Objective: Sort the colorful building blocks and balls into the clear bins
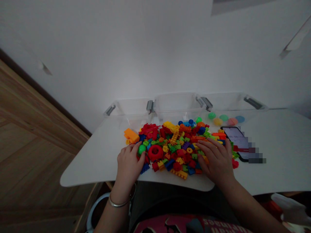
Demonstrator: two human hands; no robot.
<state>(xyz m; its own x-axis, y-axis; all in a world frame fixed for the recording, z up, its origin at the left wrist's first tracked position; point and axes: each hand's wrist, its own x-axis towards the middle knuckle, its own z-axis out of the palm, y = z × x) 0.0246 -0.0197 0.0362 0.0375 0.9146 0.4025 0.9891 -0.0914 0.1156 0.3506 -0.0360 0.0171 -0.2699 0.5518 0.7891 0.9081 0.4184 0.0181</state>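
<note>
A heap of small plastic building bricks [175, 148] in mixed colours lies on the white table in front of me. My left hand [128, 163] rests at the heap's left edge with its fingers apart. A green ball [142, 149] sits between its thumb and index finger; a firm grip on it does not show. Close by on the right is a red ring [155, 152]. My right hand [217, 158] lies over the heap's right side, fingers spread and touching the bricks. What is under its palm is hidden.
Clear plastic bins [178, 100] with grey latches stand along the wall. Several coloured balls [224, 117] show through the right one. A phone [234, 137] lies right of the heap. The white table [97, 158] has a curved front edge close to my body.
</note>
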